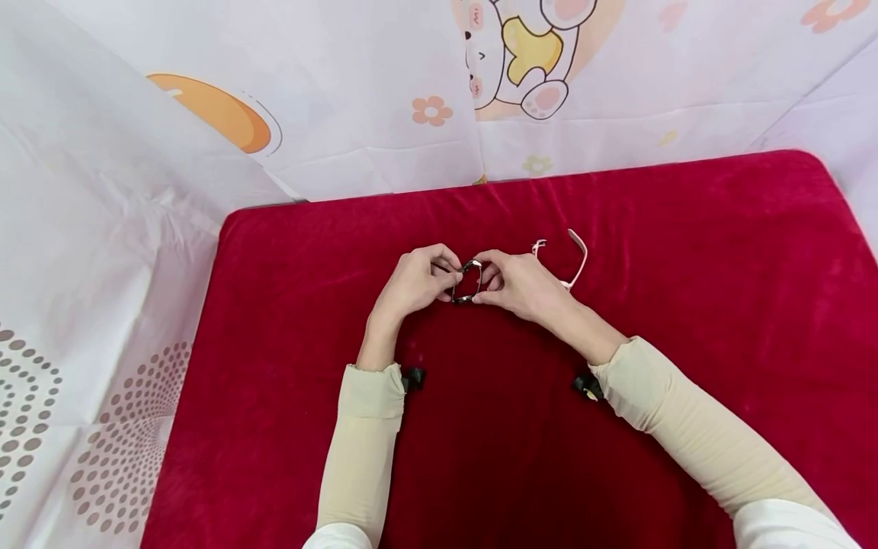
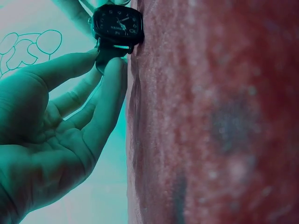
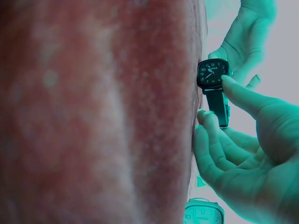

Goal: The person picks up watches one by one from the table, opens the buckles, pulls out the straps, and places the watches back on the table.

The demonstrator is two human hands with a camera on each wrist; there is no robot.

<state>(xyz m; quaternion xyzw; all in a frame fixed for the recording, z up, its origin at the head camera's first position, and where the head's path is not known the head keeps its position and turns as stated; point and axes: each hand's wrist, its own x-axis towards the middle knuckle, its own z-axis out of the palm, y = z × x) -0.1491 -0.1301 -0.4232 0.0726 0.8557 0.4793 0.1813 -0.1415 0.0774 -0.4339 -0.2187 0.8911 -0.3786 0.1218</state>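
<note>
A black wristwatch [image 1: 464, 299] with a squarish dial stands on its side on the red cloth, its strap bent into a loop. My left hand [image 1: 417, 284] pinches the strap between thumb and fingers, close beside the case in the left wrist view, where the dial [image 2: 119, 24] faces the camera. From the other side my right hand [image 1: 523, 286] holds the watch. Its thumb presses the edge of the case [image 3: 211, 74] in the right wrist view, and its curled fingers lie by the strap [image 3: 217, 107].
A pale pink wristwatch [image 1: 581, 255] lies partly hidden behind my right hand, its strap spread out. Red velvet-like cloth [image 1: 480, 442] covers the table. A white printed curtain [image 1: 357, 91] hangs along the back and left edges.
</note>
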